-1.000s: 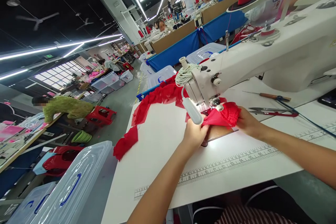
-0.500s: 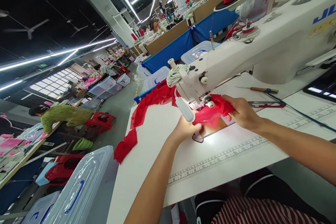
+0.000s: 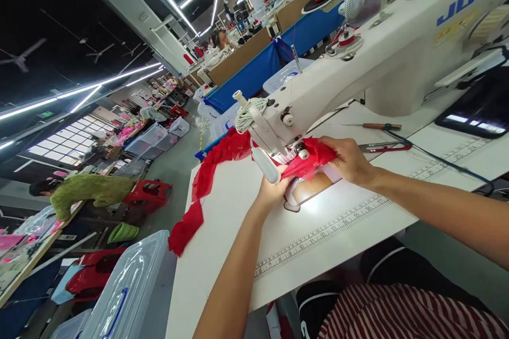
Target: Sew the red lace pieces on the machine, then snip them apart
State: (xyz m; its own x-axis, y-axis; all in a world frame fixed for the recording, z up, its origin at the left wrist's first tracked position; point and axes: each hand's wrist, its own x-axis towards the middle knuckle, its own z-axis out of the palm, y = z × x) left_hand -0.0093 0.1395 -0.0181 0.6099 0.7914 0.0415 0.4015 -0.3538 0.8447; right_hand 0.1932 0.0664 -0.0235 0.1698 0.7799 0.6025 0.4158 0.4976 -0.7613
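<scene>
Sheer red fabric [image 3: 312, 158] is stretched between my hands under the head of a white sewing machine [image 3: 345, 85]. My left hand [image 3: 273, 189] pinches the fabric's near left edge, its fingertips partly behind the machine's lamp [image 3: 267, 166]. On the other side my right hand [image 3: 348, 160] is closed on the bunched right end, close to the presser foot area. The needle itself is too small to make out. More red fabric [image 3: 207, 177] trails behind the machine and along the table's left edge.
Right of the machine lie a wooden-handled awl [image 3: 382, 126], red-handled snips [image 3: 387, 147] and a dark tablet [image 3: 473, 103]. A ruler strip [image 3: 318, 238] runs along the table front. A lidded plastic bin [image 3: 131, 280] stands left. A person in green [image 3: 95, 190] bends over another table.
The view has shifted, so the machine sits further left in it. The fabric between my hands is now bunched higher and tauter, baring more of the machine's plate below it.
</scene>
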